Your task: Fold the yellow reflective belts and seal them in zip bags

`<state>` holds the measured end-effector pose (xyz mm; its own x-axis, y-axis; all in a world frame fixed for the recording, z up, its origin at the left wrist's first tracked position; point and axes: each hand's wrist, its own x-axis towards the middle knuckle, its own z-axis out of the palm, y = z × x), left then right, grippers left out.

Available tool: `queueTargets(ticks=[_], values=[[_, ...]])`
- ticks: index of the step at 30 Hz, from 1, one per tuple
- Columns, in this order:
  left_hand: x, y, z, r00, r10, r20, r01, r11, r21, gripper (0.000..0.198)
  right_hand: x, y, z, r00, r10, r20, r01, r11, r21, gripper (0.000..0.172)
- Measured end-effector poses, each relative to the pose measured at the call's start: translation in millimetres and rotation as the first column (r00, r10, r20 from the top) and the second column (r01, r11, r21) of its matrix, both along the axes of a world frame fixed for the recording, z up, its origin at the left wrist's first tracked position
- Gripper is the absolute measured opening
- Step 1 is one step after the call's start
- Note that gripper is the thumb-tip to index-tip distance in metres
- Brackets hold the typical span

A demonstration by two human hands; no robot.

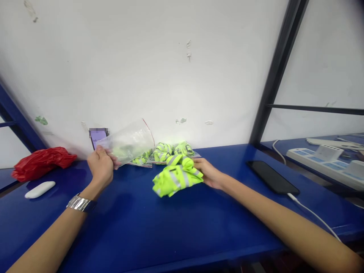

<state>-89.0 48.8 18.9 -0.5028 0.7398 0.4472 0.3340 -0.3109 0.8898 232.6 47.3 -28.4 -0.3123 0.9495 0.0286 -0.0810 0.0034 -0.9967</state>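
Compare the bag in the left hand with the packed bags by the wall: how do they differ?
The clear zip bag looks empty; the packed bags each show folded yellow-green fabric inside. The clear zip bag is lifted off the blue table by the left hand; the packed bags lie flat near the wall. Both are transparent plastic, and the held one has a red strip at its mouth. The right hand rests on a loose hi-vis vest.

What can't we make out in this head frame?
- Purple card, head view: text pixelated, lower part hidden by the clear bag.
- Right hand: fingertips hidden behind the yellow vest.
- Packed vests: count unclear, overlapping and blurred.
- Power strip: cut off by the right edge.
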Motion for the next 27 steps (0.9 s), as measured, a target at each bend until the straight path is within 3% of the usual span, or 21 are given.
queueTargets(ticks=[3, 6, 8, 10, 13, 15, 17, 18, 19, 20, 21, 22, 23, 24, 25, 27], values=[[22.1, -2.8, 2.3, 0.989, -0.098, 0.111, 0.098, 0.995, 0.008, 0.027, -5.6, -9.4, 2.4, 0.933, -0.177, 0.313, 0.091, 0.958, 0.271, 0.018], [46.4, -13.9, 6.7, 0.943, -0.274, 0.19, 0.28, 0.96, -0.001, 0.022, 0.5, -14.5, 14.3, 0.824, -0.454, 0.34, 0.232, 0.816, 0.529, 0.03], [61.0, -24.8, 9.4, 0.864, -0.433, 0.256, 0.442, 0.897, 0.025, 0.027, 6.3, -14.8, 23.5, 0.887, -0.43, 0.169, 0.294, 0.808, 0.511, 0.042], [73.5, -35.6, 10.5, 0.798, -0.537, 0.273, 0.551, 0.834, 0.03, 0.035, 8.7, -14.5, 30.7, 0.954, -0.298, -0.018, 0.277, 0.859, 0.431, 0.05], [86.2, -45.8, 7.2, 0.752, -0.621, 0.222, 0.638, 0.77, -0.006, 0.043, 5.8, -14.2, 35.7, 0.977, -0.169, -0.128, 0.204, 0.916, 0.346, 0.046], [89.0, -47.3, 1.6, 0.757, -0.639, 0.14, 0.649, 0.76, -0.04, 0.046, 5.1, -11.8, 36.2, 0.98, -0.146, -0.138, 0.183, 0.931, 0.315, 0.037], [87.4, -46.0, -5.6, 0.795, -0.606, -0.017, 0.603, 0.794, -0.075, 0.049, 10.9, -5.0, 35.6, 0.953, -0.242, -0.182, 0.292, 0.894, 0.34, 0.032], [85.7, -45.1, -9.1, 0.811, -0.573, -0.122, 0.566, 0.82, -0.088, 0.049, 17.2, 0.1, 35.1, 0.911, -0.347, -0.221, 0.409, 0.825, 0.391, 0.03], [83.7, -44.5, -12.1, 0.813, -0.532, -0.237, 0.525, 0.846, -0.094, 0.047, 25.7, 6.0, 34.5, 0.84, -0.475, -0.262, 0.541, 0.701, 0.464, 0.028], [82.0, -44.6, -14.3, 0.796, -0.49, -0.354, 0.489, 0.866, -0.099, 0.044, 35.8, 12.3, 33.6, 0.751, -0.591, -0.294, 0.637, 0.531, 0.559, 0.026], [80.7, -45.5, -15.5, 0.755, -0.46, -0.467, 0.469, 0.877, -0.105, 0.04, 47.1, 18.6, 32.4, 0.659, -0.688, -0.303, 0.671, 0.356, 0.65, 0.023], [80.2, -47.6, -15.7, 0.695, -0.445, -0.565, 0.47, 0.875, -0.112, 0.035, 58.5, 24.4, 30.9, 0.574, -0.771, -0.276, 0.645, 0.217, 0.733, 0.02], [80.7, -50.8, -14.9, 0.626, -0.441, -0.643, 0.492, 0.863, -0.113, 0.031, 69.3, 29.5, 29.0, 0.513, -0.834, -0.204, 0.57, 0.153, 0.807, 0.02], [82.1, -55.3, -13.3, 0.554, -0.446, -0.703, 0.534, 0.838, -0.112, 0.028, 78.6, 33.6, 26.9, 0.494, -0.867, -0.071, 0.442, 0.179, 0.879, 0.022], [84.4, -61.0, -11.2, 0.479, -0.463, -0.746, 0.59, 0.799, -0.116, 0.027, 85.7, 36.7, 24.5, 0.471, -0.87, 0.141, 0.252, 0.287, 0.924, 0.025], [91.6, -75.4, -6.2, 0.346, -0.506, -0.79, 0.705, 0.696, -0.137, 0.026, 92.8, 40.0, 19.6, 0.33, -0.765, 0.553, -0.107, 0.552, 0.827, 0.032]])
